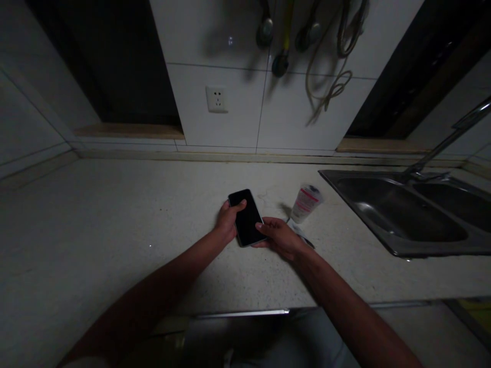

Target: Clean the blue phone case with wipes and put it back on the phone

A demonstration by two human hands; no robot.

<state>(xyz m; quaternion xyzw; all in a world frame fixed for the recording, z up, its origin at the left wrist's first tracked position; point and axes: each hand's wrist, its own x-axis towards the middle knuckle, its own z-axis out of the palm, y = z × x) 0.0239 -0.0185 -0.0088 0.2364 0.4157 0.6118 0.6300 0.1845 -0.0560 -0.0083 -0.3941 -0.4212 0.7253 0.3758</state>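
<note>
A smartphone [247, 217] with a dark screen is held between both hands above the pale countertop. My left hand [227, 221] grips its upper left side, the thumb lying across the screen. Around the lower right edge is my right hand [279, 236], its thumb on the glass and fingers beneath. Just beyond my right hand stands a clear plastic cup or tube [306, 203] with pink and red print. Something white and a dark thin item [308, 242] lie partly hidden behind that hand; I cannot make out what they are.
At the right, a double steel sink [387, 250] with a faucet [441, 148] is set into the countertop [115, 214]. A socket [217, 99] is on the tiled wall behind. Pipes, a yellow hose [286, 36] and a tied cord [333, 91] hang there.
</note>
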